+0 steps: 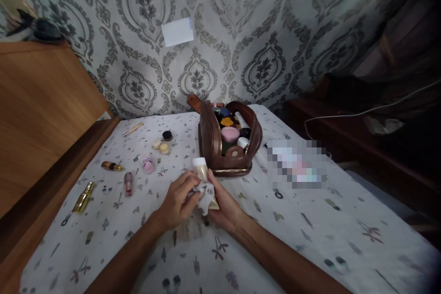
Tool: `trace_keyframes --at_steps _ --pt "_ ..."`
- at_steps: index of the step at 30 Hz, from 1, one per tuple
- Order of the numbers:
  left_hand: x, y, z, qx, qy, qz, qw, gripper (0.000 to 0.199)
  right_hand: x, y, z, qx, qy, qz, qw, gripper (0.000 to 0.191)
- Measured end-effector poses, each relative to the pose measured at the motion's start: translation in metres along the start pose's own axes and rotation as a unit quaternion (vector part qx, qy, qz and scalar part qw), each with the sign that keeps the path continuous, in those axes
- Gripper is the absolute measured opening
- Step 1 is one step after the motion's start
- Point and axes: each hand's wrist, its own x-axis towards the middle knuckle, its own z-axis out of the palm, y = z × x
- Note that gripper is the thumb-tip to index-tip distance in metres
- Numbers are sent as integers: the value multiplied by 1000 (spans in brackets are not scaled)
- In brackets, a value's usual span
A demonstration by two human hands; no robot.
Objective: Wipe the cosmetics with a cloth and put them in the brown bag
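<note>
My right hand [226, 204] is wrapped round a pale yellow bottle [201, 171] with a white cap, tilted in front of the bag. Pressed against the bottle's side is a crumpled white tissue [206, 194], gripped by the fingers of my left hand [181, 200]. Just beyond both hands stands a brown leather cosmetic bag [225, 165], unzipped. Inside it I see a pink round container [230, 135], a white-lidded jar [243, 142] and other items packed together.
Left on the patterned sheet [193, 257] lie a pink tube [146, 164], a lip gloss tube [128, 184], gold tubes [83, 197], small jars [164, 148] and a brush [133, 129]. A blurred-out object [296, 164] lies right. A wooden board [41, 115] borders the left.
</note>
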Motion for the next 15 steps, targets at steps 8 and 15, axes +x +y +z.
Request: trace_keyframes --at_steps 8,15 --pt "-2 -11 -3 63 138 -85 985 7 -3 1 5 -76 52 -85 992 46" --pt "2 -12 -12 44 116 -106 987 8 -5 -1 4 -95 64 -84 990 44"
